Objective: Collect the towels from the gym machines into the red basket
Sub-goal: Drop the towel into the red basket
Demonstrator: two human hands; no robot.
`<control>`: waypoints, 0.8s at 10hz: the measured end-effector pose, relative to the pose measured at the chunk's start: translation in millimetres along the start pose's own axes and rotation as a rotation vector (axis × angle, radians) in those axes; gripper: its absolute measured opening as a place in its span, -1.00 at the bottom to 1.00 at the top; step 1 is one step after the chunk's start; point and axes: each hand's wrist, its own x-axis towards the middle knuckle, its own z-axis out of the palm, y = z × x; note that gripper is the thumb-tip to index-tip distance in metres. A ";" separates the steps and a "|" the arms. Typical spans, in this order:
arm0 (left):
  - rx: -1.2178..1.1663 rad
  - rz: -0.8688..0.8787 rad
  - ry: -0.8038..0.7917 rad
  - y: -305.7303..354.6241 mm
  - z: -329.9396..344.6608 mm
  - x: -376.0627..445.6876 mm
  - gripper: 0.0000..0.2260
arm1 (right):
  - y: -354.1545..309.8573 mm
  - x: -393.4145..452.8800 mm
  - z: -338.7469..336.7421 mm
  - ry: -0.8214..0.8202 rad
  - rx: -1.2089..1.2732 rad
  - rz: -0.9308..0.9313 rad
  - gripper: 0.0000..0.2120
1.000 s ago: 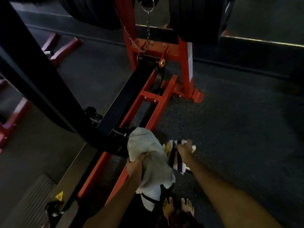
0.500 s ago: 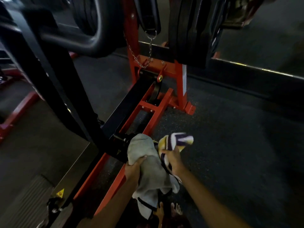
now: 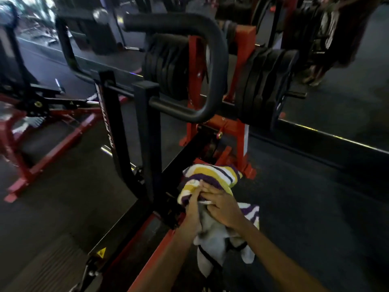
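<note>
Striped towel (image 3: 212, 172), grey cloth (image 3: 212, 239) held above dark floor (image 3: 315, 207); red plate machine (image 3: 242, 135) alongside.

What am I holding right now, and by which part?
Two cloths, bunched in one shared grip: the right hand pinches the striped cloth at its gathered middle, and the left hand holds the grey cloth by its upper end.

Your left hand (image 3: 192, 209) and right hand (image 3: 224, 207) meet, touching, low in front of you. The right grips the purple-and-yellow striped towel (image 3: 212, 172); the left holds the grey cloth (image 3: 212, 237), which hangs below. Beyond them stand the red frame (image 3: 242, 133), a looped black handle (image 3: 216, 66) and stacked weight plates (image 3: 265, 85).
</note>
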 end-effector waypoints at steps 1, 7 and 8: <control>-0.605 -0.574 -0.618 9.2 -17.9 3.3 -0.63 | -18.0 -8.8 -7.8 0.218 0.645 0.190 -0.63; -0.864 -0.454 -0.563 2.4 -144.4 -6.7 -0.64 | -43.9 -16.8 -9.8 -0.224 1.081 0.554 -0.42; -0.875 -0.435 -0.487 0.4 -160.9 -23.3 -0.44 | -48.8 -23.4 0.8 -0.321 1.342 0.606 -0.27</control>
